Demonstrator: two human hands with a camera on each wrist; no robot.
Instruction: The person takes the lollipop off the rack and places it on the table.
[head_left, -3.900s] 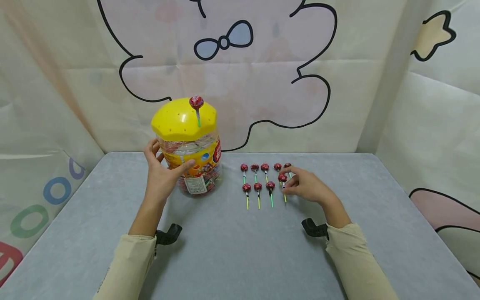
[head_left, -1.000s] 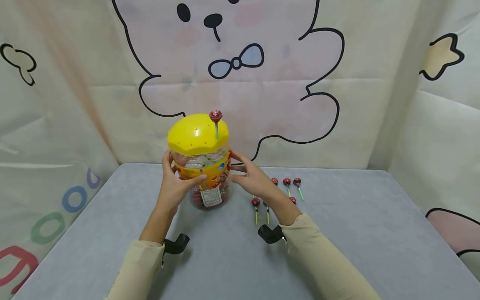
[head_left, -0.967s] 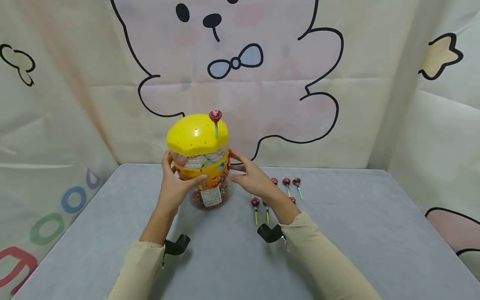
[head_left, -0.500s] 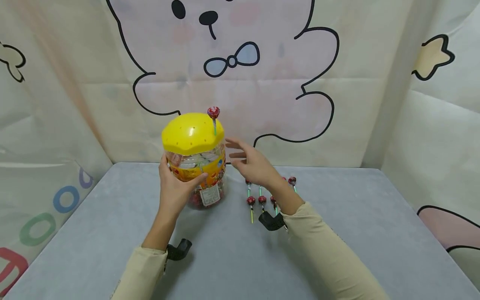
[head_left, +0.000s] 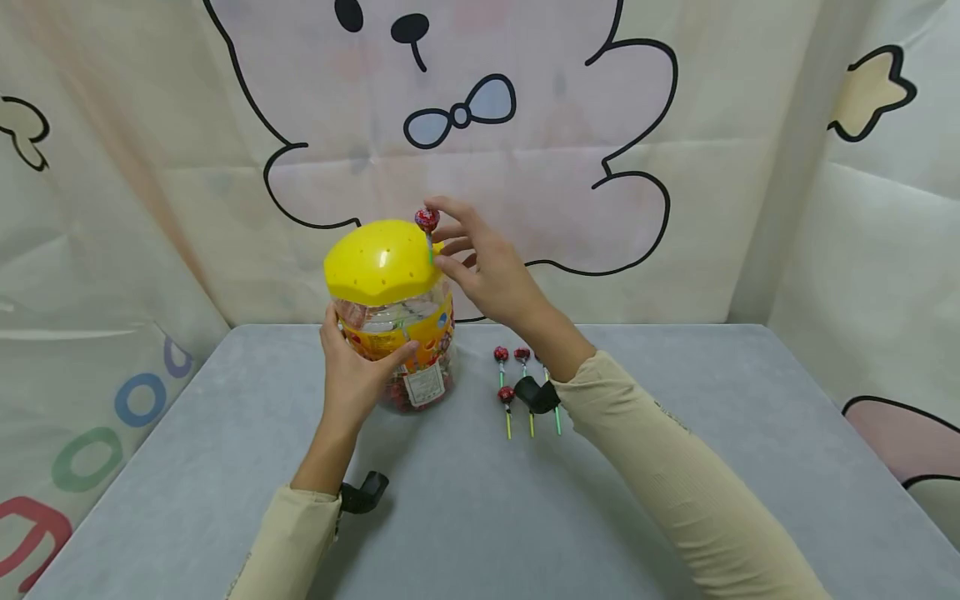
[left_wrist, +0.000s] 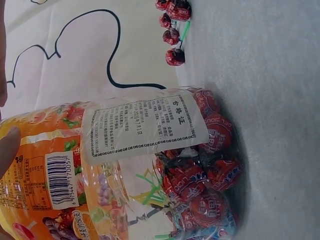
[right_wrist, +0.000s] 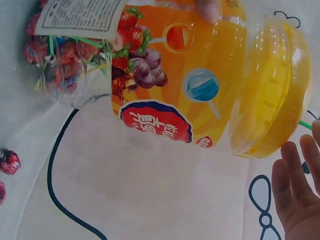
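In the head view, a clear plastic candy jar (head_left: 427, 333) with a yellow domed lid (head_left: 375, 262) stands on the table, full of red-wrapped lollipops (left_wrist: 205, 210). My left hand (head_left: 351, 375) grips its left side, thumb across the front label. One lollipop (head_left: 427, 220) with a green stick stands upright in the lid. Beside it is my right hand (head_left: 491, 271), its index finger close to the candy head and its thumb near the lid's edge. The right wrist view has the fingers (right_wrist: 295, 185) of that hand fairly straight next to the lid; contact with the lollipop is unclear.
Two rows of lollipops (head_left: 506, 395) lie on the grey table (head_left: 465, 517), right of the jar and partly hidden under the right forearm. A cartoon-printed cloth (head_left: 555, 208) hangs behind the table.
My right hand has left the lollipops on the table, held the jar's right side, then let go and risen to the lollipop on the lid. The left hand keeps its grip.
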